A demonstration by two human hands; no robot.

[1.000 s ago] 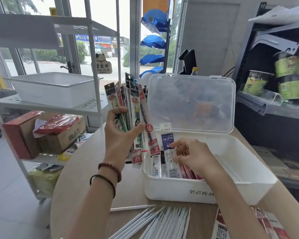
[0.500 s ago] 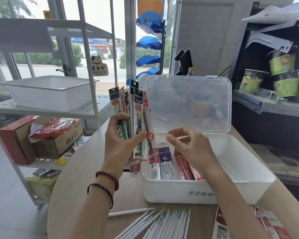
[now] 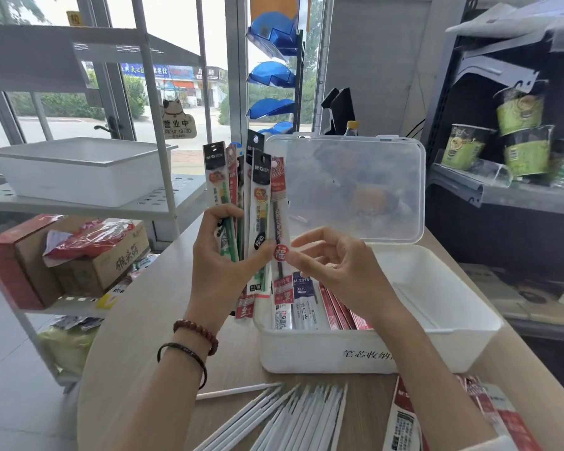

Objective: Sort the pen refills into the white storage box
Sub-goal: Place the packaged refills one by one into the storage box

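Observation:
My left hand (image 3: 223, 260) grips a fan of several packaged pen refills (image 3: 258, 203), held upright just left of the white storage box (image 3: 365, 353). My right hand (image 3: 336, 265) is raised over the box's left end, and its thumb and forefinger pinch the rightmost pack, a red-labelled refill (image 3: 280, 229), near its round red sticker. The box stands open on the round wooden table (image 3: 137, 346), its clear lid (image 3: 355, 187) upright behind it. Several refill packs (image 3: 306, 314) lie in its left part; the right part looks bare.
White loose refills (image 3: 284, 418) lie fanned at the table's near edge, and red-and-white packs (image 3: 437, 418) sit at the near right. A white shelf rack (image 3: 79, 170) with a tray and cartons stands at left. Dark shelving with green cups (image 3: 518, 138) is at right.
My right hand has lifted out of the box, where it touched the laid packs, and now pinches the rightmost pack in the fan. My left hand holds the fan as before.

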